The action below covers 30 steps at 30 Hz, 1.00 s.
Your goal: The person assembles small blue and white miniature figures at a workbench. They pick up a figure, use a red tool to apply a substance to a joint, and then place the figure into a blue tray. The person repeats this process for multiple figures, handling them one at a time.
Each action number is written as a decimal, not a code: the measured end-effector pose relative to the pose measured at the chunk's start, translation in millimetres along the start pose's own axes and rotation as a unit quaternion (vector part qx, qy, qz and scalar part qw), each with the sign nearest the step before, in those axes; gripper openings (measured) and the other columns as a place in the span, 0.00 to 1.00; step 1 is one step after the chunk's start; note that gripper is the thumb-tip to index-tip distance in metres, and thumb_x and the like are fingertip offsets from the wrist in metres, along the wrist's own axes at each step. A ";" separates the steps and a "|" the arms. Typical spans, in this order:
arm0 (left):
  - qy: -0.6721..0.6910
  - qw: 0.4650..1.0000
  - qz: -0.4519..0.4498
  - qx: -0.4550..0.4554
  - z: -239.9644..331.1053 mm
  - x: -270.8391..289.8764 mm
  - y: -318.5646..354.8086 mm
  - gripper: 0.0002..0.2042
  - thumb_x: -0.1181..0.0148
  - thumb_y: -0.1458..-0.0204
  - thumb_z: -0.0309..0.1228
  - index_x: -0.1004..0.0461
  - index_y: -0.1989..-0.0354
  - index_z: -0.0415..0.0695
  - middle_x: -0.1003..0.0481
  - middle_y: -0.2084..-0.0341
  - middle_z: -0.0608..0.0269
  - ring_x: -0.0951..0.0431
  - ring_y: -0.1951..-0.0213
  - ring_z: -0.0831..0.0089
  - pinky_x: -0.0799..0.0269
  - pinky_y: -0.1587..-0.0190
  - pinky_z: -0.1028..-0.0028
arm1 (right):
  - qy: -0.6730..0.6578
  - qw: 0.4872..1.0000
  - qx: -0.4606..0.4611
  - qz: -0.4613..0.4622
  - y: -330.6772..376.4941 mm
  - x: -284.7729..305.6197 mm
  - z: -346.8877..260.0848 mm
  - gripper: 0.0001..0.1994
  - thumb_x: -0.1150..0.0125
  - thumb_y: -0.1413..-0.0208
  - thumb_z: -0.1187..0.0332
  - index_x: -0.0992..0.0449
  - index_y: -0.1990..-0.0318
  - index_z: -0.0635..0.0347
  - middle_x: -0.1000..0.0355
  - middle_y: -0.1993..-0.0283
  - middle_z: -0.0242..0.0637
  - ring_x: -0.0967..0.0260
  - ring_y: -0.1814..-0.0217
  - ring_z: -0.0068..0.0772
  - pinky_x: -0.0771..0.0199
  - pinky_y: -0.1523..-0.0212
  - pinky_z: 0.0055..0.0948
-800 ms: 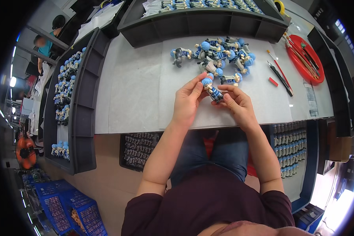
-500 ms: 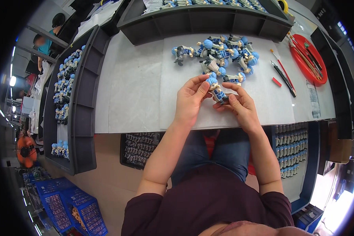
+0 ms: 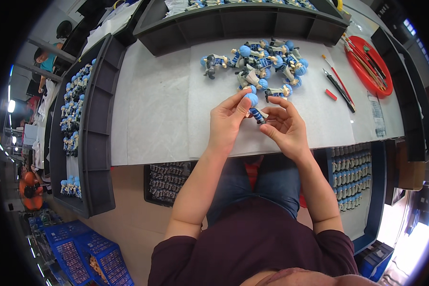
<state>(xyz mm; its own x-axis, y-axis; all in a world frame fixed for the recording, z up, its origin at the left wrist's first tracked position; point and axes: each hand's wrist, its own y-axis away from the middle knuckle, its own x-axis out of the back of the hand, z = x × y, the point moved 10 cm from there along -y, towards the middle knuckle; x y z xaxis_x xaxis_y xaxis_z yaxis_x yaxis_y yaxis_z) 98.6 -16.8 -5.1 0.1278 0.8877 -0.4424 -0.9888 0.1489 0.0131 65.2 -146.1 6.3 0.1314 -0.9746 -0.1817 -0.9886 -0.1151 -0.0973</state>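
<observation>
My left hand (image 3: 228,123) pinches a small figurine (image 3: 257,114) by its blue-haired head, between thumb and fingers. The figurine has a blue-and-white outfit and dark feet, and it tilts with the feet toward my right hand. My right hand (image 3: 289,129) is beside the figurine's legs, thumb and fingers apart and curved around them; whether a fingertip touches the feet is hard to see. Just beyond my hands, a loose pile of similar figurines (image 3: 264,63) lies on the white sheet (image 3: 205,136) covering the table.
Dark grey crates of figurines stand at the back (image 3: 243,26) and left (image 3: 97,128). To the right are a red tray (image 3: 390,86) of brushes, a black pen-like tool (image 3: 339,89), a thin red brush (image 3: 336,70) and a red block (image 3: 331,95). A blue crate (image 3: 376,195) sits below the table edge.
The figurine has turned in my left hand, so its face no longer shows. My right hand's fingers have spread away from its feet. The whole view has shifted slightly.
</observation>
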 end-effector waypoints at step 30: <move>0.005 0.998 -0.068 -0.011 5.0 -15.4 1.9 0.16 0.53 0.46 0.20 0.34 0.47 0.37 0.30 0.51 0.52 0.29 0.52 0.72 0.35 0.46 0.72 | 0.095 0.988 0.088 0.080 2.6 13.7 -15.7 0.31 0.35 0.65 0.85 0.35 0.48 0.62 0.36 0.57 0.33 0.39 0.59 0.20 0.33 0.58 0.21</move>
<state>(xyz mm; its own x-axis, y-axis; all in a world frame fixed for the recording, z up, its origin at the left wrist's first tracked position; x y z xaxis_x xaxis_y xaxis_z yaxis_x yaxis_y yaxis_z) 95.2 -28.0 6.2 0.2596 0.8561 -0.4469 -0.9640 0.2575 -0.0667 63.2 -162.7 18.9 -0.0581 -0.9980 -0.0231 -0.9650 0.0621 -0.2547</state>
